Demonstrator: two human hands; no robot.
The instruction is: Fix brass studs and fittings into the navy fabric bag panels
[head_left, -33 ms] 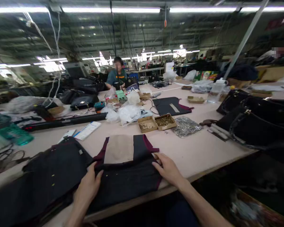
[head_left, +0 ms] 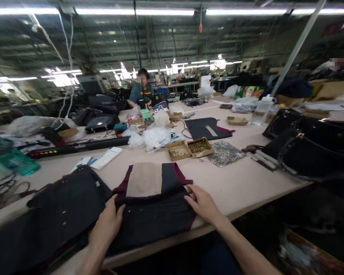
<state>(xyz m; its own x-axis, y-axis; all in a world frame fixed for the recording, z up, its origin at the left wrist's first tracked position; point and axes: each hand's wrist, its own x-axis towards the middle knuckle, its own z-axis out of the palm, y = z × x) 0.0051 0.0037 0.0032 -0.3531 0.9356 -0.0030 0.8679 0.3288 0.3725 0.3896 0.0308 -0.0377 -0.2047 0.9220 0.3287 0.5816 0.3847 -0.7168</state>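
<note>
A dark fabric panel (head_left: 157, 221) with maroon edging lies at the table's front edge. Its beige patch (head_left: 144, 179) faces up at the far part, and small brass-coloured spots show near the fold below. My left hand (head_left: 107, 221) grips the panel's left edge, thumb on top and fingers partly hidden. On the opposite side my right hand (head_left: 202, 202) pinches the right edge near a maroon strap-like end, fingers curled. Left of my left hand, more dark fabric pieces (head_left: 65, 214) are heaped, with small brass-coloured spots on them.
Beyond the panel stand two cardboard trays of small metal parts (head_left: 200, 147), beside a clear bag of metal pieces (head_left: 226, 153). Black bags (head_left: 312, 145) crowd the right. A black bar (head_left: 80, 147) crosses the left side. Across the table sits a person (head_left: 141, 91).
Both hands and the panel stay in place. On the black bar at left, yellow and green lights now show beside the red one.
</note>
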